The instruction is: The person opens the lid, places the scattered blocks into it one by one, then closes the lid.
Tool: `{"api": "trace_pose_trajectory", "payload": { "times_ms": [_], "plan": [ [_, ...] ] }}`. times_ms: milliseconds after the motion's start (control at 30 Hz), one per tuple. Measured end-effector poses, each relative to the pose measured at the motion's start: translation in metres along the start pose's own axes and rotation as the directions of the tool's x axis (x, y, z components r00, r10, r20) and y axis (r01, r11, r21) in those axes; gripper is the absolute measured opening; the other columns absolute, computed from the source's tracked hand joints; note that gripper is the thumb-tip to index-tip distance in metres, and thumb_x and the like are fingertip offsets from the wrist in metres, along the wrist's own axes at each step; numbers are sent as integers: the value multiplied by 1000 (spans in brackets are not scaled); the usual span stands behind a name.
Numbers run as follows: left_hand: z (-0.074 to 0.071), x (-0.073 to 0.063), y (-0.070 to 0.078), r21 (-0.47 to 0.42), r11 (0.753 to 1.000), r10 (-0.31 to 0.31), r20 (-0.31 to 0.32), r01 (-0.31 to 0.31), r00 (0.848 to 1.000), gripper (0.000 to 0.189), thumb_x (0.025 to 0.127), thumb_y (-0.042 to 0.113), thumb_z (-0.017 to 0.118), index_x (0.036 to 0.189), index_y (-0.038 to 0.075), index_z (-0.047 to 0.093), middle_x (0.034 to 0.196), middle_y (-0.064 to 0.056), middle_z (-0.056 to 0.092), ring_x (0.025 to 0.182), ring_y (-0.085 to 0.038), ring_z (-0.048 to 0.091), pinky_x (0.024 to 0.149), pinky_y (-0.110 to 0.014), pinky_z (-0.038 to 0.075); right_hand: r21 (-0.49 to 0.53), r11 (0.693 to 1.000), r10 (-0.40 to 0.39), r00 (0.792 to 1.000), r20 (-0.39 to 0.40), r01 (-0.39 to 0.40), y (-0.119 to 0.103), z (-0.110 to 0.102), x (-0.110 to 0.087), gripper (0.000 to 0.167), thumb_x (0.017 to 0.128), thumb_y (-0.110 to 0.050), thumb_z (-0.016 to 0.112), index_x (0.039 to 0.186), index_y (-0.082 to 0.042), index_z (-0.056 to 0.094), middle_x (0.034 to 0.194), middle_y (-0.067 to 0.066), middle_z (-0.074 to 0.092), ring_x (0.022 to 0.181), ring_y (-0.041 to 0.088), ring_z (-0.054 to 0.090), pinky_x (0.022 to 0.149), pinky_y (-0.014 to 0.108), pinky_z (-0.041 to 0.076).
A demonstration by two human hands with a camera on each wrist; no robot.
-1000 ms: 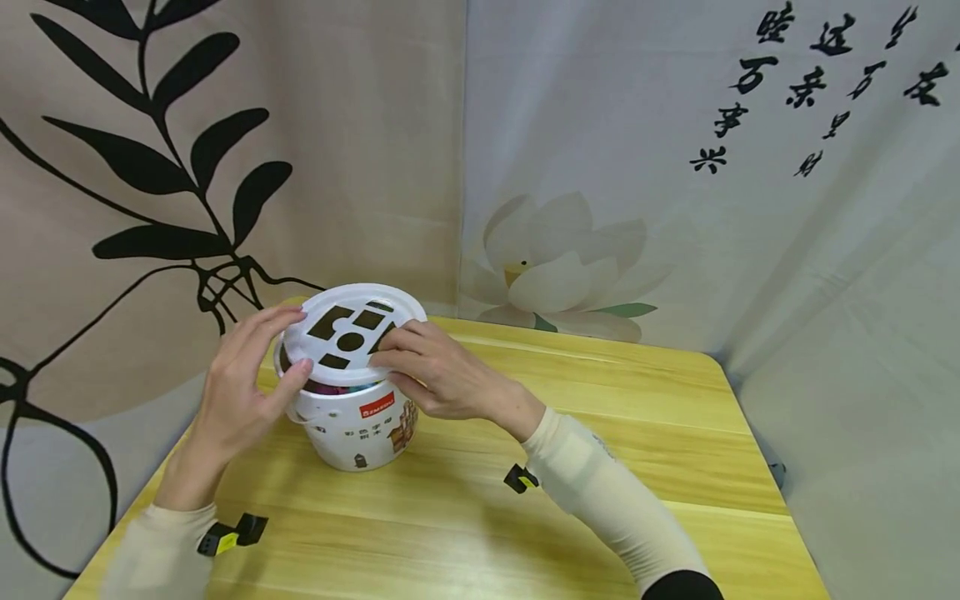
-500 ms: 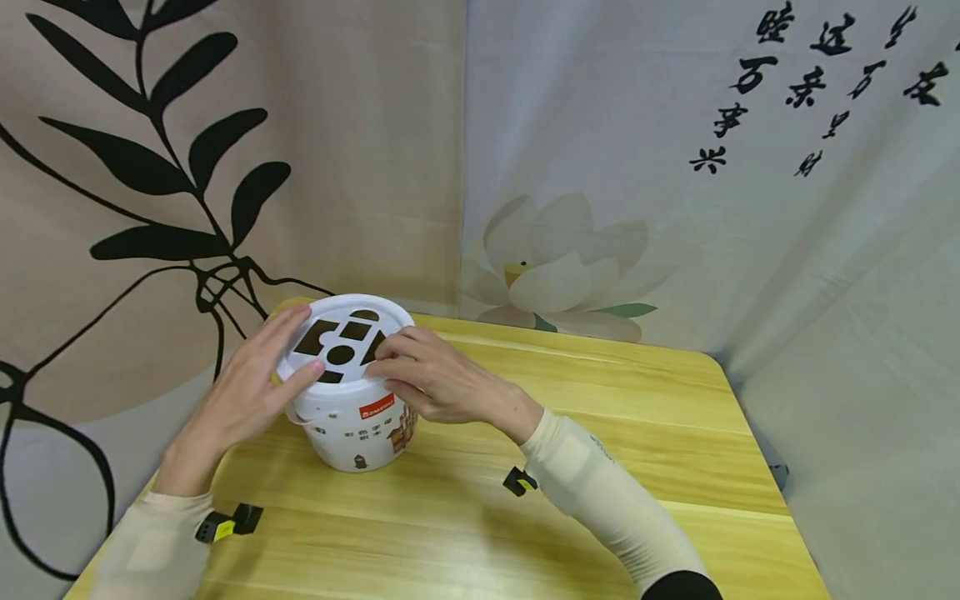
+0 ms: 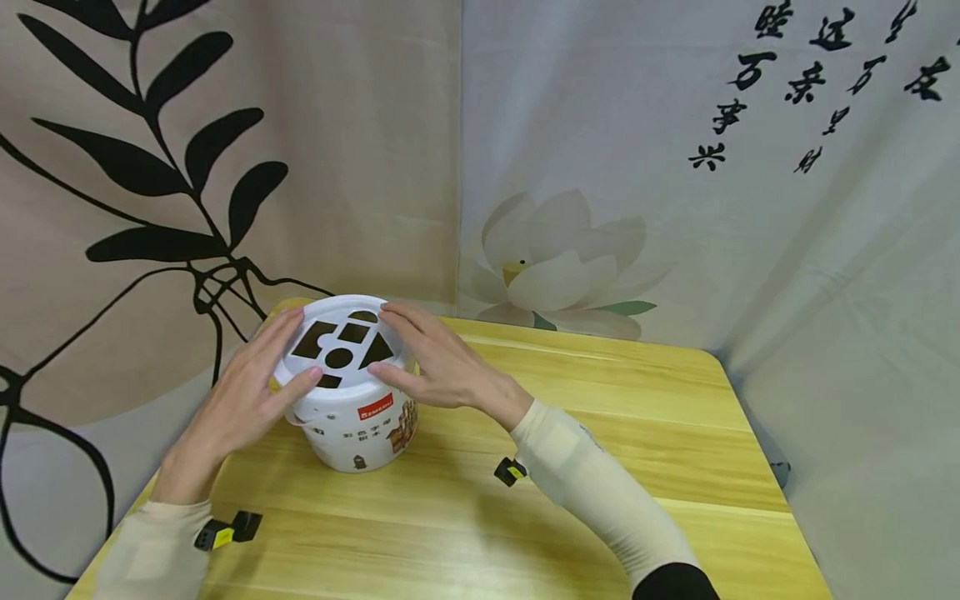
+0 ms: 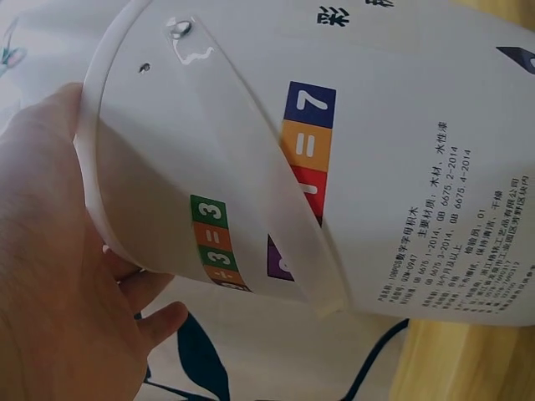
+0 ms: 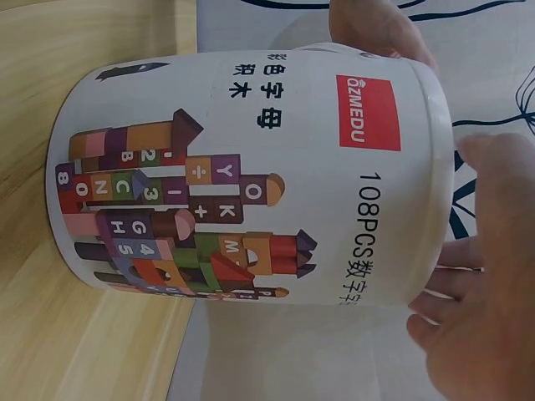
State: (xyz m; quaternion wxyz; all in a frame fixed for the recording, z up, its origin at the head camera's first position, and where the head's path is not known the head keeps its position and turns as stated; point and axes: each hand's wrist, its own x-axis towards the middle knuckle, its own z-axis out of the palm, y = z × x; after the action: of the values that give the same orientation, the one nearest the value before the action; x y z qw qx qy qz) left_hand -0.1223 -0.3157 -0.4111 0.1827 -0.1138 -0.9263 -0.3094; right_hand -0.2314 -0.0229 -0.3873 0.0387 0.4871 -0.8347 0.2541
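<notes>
A white bucket (image 3: 348, 433) with printed pictures of coloured letter blocks stands upright on the table. Its white lid (image 3: 352, 346), cut with dark shaped holes, lies level on the rim. My left hand (image 3: 240, 392) rests on the lid's left side, thumb over the top. Opposite it, my right hand (image 3: 446, 358) lies at the lid's right edge with thumb and fingers spread. In the left wrist view, a white handle strap (image 4: 259, 159) slants down the bucket's side. The right wrist view shows the right fingertips (image 5: 422, 334) right at the rim.
The yellow wood-grain table (image 3: 570, 467) extends right of and in front of the bucket. Behind hangs a pale curtain (image 3: 375, 150) with plant, lotus and character prints. A black-and-yellow wrist device (image 3: 228, 531) sits by the left sleeve.
The lid has come down from its tilt over the bucket and now sits level on it. My right hand's curled fingers have spread and shifted onto the lid's far right edge.
</notes>
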Motion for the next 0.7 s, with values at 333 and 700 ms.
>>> {"api": "trace_pose_trajectory", "payload": {
  "times_ms": [333, 700],
  "plan": [
    [7, -3, -6, -7, 1000, 21, -18, -21, 1000, 86, 106, 33, 73, 177, 8, 32, 185, -25, 29, 167, -58, 32, 132, -80, 25, -8, 997, 78, 987, 137, -78, 0, 6, 10, 105, 106, -69, 61, 180, -6, 20, 192, 10, 10, 180, 26, 14, 144, 44, 18],
    [8, -3, -7, 13, 1000, -6, -6, 6, 1000, 94, 102, 38, 77, 178, 10, 29, 185, -26, 29, 166, -61, 32, 128, -85, 24, -65, 995, 90, 981, 174, -80, 7, 7, 21, 116, 100, -77, 64, 181, -9, 15, 193, 8, 8, 180, 30, 13, 144, 45, 16]
  ]
}}
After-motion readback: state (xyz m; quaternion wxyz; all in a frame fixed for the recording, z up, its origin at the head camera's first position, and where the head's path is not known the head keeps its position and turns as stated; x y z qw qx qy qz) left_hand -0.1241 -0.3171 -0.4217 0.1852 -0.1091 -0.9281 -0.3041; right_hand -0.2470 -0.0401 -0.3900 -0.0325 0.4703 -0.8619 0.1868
